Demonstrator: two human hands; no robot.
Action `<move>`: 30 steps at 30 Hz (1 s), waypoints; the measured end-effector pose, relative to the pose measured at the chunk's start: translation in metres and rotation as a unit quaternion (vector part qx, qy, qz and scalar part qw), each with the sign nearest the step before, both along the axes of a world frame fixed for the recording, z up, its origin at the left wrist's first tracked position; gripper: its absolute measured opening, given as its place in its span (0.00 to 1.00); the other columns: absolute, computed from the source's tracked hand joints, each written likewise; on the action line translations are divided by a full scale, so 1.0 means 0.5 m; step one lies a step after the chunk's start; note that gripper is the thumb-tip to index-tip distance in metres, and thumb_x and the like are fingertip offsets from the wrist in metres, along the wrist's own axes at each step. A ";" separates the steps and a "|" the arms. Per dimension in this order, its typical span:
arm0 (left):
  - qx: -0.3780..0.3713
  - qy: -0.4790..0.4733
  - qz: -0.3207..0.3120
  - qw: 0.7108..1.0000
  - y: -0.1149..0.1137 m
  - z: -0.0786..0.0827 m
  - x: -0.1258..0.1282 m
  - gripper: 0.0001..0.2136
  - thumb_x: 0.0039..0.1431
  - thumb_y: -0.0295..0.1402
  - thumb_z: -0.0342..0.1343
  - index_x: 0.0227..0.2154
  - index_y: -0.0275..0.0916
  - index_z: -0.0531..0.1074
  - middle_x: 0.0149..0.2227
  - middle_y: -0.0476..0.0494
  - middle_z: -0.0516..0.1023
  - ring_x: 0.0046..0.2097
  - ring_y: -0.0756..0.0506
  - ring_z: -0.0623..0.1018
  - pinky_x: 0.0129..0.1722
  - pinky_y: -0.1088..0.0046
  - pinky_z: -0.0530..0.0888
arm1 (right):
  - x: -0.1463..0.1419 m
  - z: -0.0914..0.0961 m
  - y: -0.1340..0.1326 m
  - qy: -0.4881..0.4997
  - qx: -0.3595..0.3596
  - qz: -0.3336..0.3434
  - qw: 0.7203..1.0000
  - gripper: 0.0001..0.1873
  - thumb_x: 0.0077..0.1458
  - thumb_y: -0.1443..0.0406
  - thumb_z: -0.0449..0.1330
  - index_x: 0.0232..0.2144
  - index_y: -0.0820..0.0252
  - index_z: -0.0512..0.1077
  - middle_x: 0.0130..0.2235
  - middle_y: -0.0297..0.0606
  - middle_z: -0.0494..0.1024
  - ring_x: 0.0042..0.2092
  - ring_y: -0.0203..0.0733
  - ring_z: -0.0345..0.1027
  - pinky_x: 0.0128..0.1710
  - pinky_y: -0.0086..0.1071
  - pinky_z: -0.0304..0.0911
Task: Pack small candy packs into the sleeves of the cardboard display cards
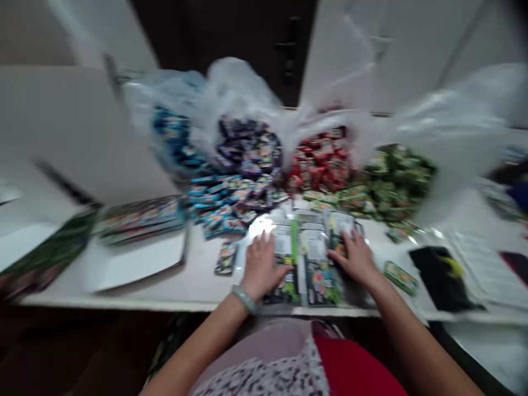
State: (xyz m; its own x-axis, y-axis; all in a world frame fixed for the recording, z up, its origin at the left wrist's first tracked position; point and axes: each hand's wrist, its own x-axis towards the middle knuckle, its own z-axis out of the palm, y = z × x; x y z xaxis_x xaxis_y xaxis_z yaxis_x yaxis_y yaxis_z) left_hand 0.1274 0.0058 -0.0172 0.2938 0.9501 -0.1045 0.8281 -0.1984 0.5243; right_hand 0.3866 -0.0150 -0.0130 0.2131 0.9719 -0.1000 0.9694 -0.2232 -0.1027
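My left hand (260,265), with a pale green bangle at its wrist, lies flat with fingers spread at the left side of some printed packages. My right hand (357,257) rests on their right side, fingers stretched out. Between the hands lie flat black-and-green packages (319,279) with clear, shiny plastic. Left of my left hand is a small dark sachet (226,258). A small green sachet (401,277) lies just right of my right forearm. Blur hides the print on everything.
Clear plastic bags along the back spill blue sachets (216,192), purple sachets (249,144), red sachets (319,159) and green sachets (400,179). An open white box (138,261) with printed card stands left. A black-and-yellow item (439,278) lies right. The table's front edge (198,306) is close to my body.
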 end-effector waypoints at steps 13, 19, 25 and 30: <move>0.099 0.007 -0.042 0.994 0.032 -0.021 -0.034 0.32 0.55 0.48 0.53 0.59 0.37 0.56 0.64 0.30 0.54 0.65 0.32 0.55 0.61 0.49 0.56 | 0.032 0.036 0.010 0.147 -0.002 0.213 0.966 0.43 0.50 0.50 0.62 0.64 0.54 0.53 0.66 0.45 0.55 0.67 0.53 0.40 0.63 0.51 0.40; 0.090 -0.002 -0.063 0.994 0.028 -0.024 -0.042 0.32 0.54 0.47 0.56 0.59 0.39 0.55 0.65 0.32 0.52 0.65 0.33 0.55 0.61 0.50 0.57 | -0.026 0.027 0.100 0.127 -0.040 0.324 0.937 0.52 0.38 0.51 0.71 0.61 0.65 0.57 0.60 0.57 0.61 0.61 0.60 0.53 0.59 0.50 0.49; 0.089 -0.030 -0.066 0.993 0.028 -0.038 -0.050 0.32 0.53 0.46 0.59 0.58 0.39 0.58 0.65 0.32 0.53 0.65 0.32 0.55 0.62 0.48 0.56 | -0.048 0.039 0.147 0.168 -0.042 0.303 0.937 0.18 0.46 0.63 0.69 0.39 0.64 0.72 0.40 0.45 0.75 0.43 0.46 0.66 0.43 0.36 0.59; 0.129 -0.147 -0.027 0.980 0.027 0.035 -0.034 0.23 0.57 0.42 0.56 0.54 0.41 0.63 0.59 0.35 0.63 0.61 0.37 0.62 0.60 0.52 0.60 | -0.051 0.154 0.174 0.242 -0.014 0.289 0.926 0.07 0.52 0.64 0.63 0.26 0.61 0.69 0.25 0.32 0.70 0.27 0.34 0.59 0.28 0.28 0.50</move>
State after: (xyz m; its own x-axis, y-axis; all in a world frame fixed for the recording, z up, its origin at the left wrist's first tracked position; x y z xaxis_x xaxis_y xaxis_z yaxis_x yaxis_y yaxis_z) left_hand 0.1103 0.0191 0.0003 0.3256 0.9163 0.2332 0.6337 -0.3945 0.6654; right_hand 0.3609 0.0718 0.0639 -0.4186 0.9051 -0.0746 0.7696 0.3099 -0.5583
